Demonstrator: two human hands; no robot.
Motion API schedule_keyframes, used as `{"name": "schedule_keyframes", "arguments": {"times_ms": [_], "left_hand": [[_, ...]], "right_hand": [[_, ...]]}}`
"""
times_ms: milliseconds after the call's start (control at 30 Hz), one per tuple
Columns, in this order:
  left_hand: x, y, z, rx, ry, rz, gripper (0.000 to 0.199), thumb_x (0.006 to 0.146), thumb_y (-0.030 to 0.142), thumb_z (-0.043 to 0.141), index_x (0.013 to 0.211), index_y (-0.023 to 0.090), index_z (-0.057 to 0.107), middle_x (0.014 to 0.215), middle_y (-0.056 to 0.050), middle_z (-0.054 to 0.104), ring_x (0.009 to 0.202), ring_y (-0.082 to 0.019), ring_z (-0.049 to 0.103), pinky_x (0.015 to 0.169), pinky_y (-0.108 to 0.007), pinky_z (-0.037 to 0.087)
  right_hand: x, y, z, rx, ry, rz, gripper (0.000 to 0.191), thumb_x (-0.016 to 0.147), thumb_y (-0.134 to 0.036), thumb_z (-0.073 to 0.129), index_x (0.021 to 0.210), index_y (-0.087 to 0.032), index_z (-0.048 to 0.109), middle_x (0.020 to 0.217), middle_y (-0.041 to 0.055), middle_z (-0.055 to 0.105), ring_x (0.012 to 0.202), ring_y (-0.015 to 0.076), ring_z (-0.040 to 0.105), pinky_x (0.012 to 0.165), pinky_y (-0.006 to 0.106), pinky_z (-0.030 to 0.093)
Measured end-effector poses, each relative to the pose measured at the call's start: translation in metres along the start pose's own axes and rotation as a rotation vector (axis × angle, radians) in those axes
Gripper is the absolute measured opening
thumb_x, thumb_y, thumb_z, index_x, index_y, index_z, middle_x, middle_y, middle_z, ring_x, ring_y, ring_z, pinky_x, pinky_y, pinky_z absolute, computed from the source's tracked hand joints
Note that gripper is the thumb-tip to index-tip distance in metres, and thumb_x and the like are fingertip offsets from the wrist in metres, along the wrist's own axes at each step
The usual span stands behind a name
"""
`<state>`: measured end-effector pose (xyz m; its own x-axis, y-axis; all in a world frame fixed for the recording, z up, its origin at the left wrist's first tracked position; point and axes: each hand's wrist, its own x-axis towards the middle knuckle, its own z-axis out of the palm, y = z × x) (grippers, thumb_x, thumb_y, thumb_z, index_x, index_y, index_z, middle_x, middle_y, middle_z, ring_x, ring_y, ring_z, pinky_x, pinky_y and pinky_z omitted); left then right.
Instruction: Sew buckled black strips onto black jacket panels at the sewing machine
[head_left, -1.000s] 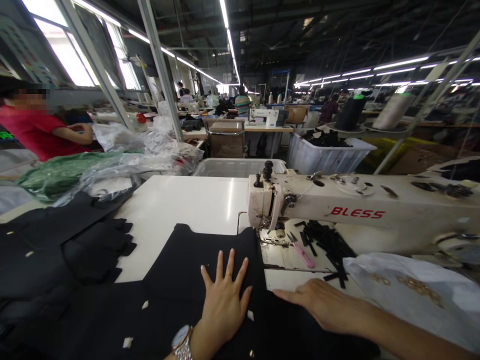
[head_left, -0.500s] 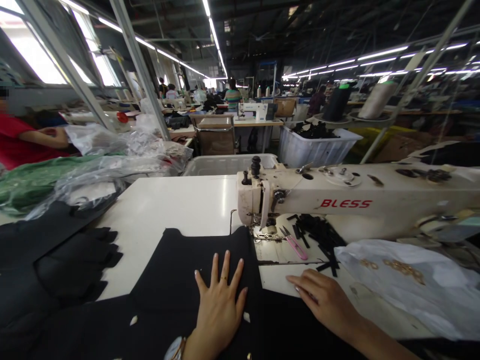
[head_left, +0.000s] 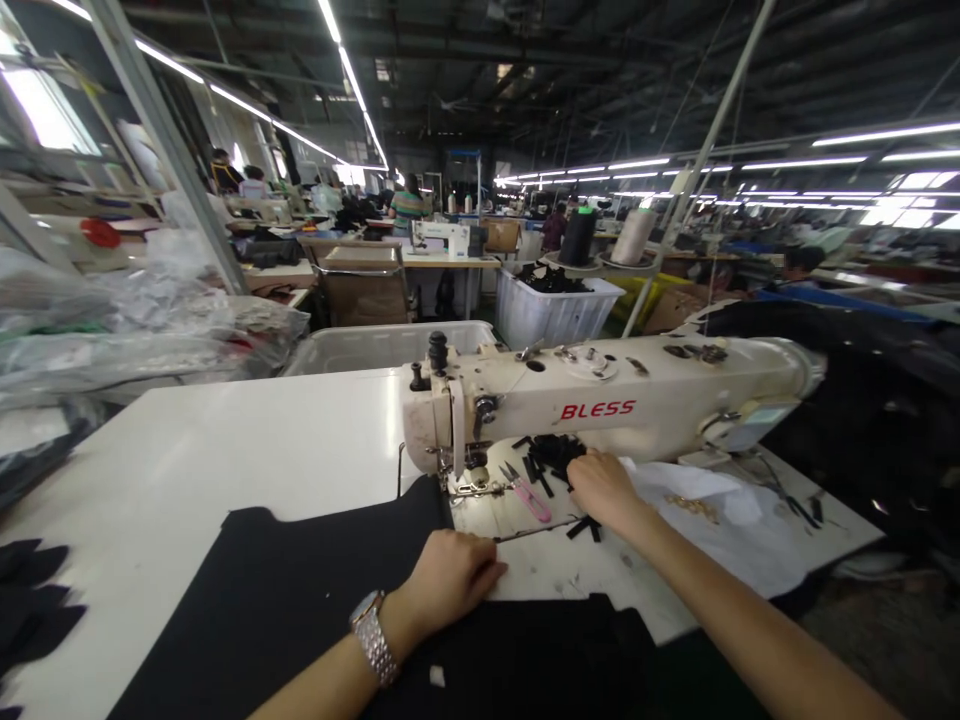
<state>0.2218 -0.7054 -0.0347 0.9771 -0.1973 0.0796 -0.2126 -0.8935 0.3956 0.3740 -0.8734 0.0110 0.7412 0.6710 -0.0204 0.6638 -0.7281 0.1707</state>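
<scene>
My left hand (head_left: 454,572), a watch (head_left: 373,635) on its wrist, rests with curled fingers at the right edge of a black fabric piece (head_left: 300,580); what lies under the fingers is hidden. The fabric's upper corner reaches the needle area of a cream sewing machine (head_left: 600,395) marked BLESS. My right hand (head_left: 606,488) is at a heap of short black strips (head_left: 551,455) below the machine arm. Its fingers bend down and together, their tips hidden among the strips. Pink-handled thread snips (head_left: 529,495) lie open-bladed left of that hand.
A white plastic bag (head_left: 739,530) with gold-coloured metal pieces (head_left: 694,508) lies right of the strips. Black cut pieces (head_left: 34,610) sit at the left table edge. Behind the table stand a clear plastic bin (head_left: 390,345) and a white crate (head_left: 555,310) of black scraps.
My left hand has gone from spread flat on the fabric to curled at its right edge. My right hand has moved forward to the strips. The view has turned right.
</scene>
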Motion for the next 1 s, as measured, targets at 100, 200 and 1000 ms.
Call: {"name": "schedule_keyframes", "arguments": {"times_ms": [100,200,1000], "left_hand": [[-0.002,-0.005,0.007,-0.083,0.039,0.017,0.026,0.085,0.027,0.037,0.074,0.016,0.058,0.065,-0.002,0.061,0.060,-0.012,0.056,0.058,-0.020,0.039],[-0.004,-0.006,0.007,-0.145,0.046,0.015,0.025,0.084,0.027,0.038,0.074,0.017,0.059,0.067,-0.001,0.061,0.061,-0.012,0.056,0.059,-0.019,0.040],[0.006,-0.006,0.018,-1.181,-0.049,-0.264,0.045,0.065,0.053,0.059,0.069,0.009,0.060,0.050,0.000,0.053,0.040,-0.007,0.044,0.039,-0.017,0.034]], "right_hand": [[0.000,-0.007,0.006,0.003,-0.023,0.027,0.021,0.067,0.001,0.047,0.064,-0.008,0.066,0.069,0.0186,0.065,0.079,0.0295,0.057,0.065,0.036,0.040],[0.000,-0.007,0.007,0.056,-0.020,0.063,0.024,0.066,0.004,0.045,0.063,-0.009,0.065,0.068,0.0184,0.065,0.078,0.0283,0.057,0.063,0.034,0.040],[-0.072,0.075,0.029,0.447,0.173,0.395,0.014,0.069,-0.019,0.054,0.074,-0.016,0.068,0.070,0.0078,0.067,0.069,0.0237,0.061,0.063,0.031,0.040]]}}
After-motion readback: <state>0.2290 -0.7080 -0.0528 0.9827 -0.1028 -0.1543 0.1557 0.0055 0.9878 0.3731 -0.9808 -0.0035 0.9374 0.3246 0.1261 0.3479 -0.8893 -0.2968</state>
